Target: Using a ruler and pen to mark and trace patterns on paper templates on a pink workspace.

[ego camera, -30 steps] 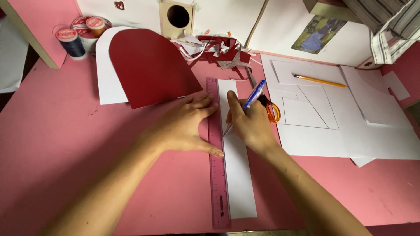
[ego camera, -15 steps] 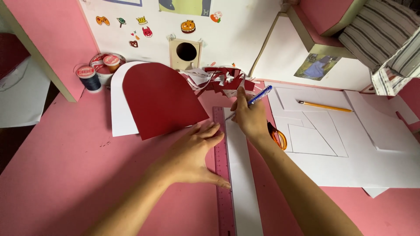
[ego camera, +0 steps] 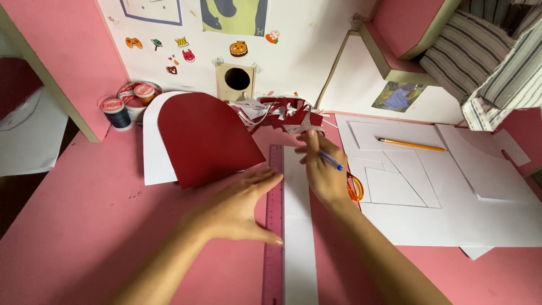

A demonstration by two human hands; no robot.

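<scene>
The left hand (ego camera: 240, 209) lies flat, palm down, on the pink table (ego camera: 84, 226), its fingers (ego camera: 265, 179) spread open and gripping nothing. The fingertips rest against the left edge of a long, translucent pink plastic ruler (ego camera: 274, 226), which runs lengthwise away from the viewer. Thumb and forefinger bracket a stretch of that edge.

Directly right of the ruler, touching it along its length, lies a long white paper strip (ego camera: 298, 237). The ruler sits between the left hand and this strip.

The right hand (ego camera: 323, 169) is on the far side of the strip, above its upper portion. Its fingers are closed around a blue pen (ego camera: 329, 160), held slantwise with the point toward the strip; whether the tip touches the paper cannot be told. The index finger extends toward the top of the strip.

Just beside the right hand, partly hidden under it, are orange-handled scissors (ego camera: 355, 189), lying on large white paper sheets (ego camera: 451, 209) bearing drawn outlines. A yellow pencil (ego camera: 411, 144) rests on those sheets, well apart from both hands.

Left of the ruler's top end, a dark red card with a rounded arch top (ego camera: 203, 138) overlaps a white sheet of like shape (ego camera: 153, 152). Beyond the ruler lies a heap of red and white paper offcuts (ego camera: 282, 112). A spool of dark thread (ego camera: 116, 112) and a roll of tape (ego camera: 138, 97) stand at the table's far left corner.
</scene>
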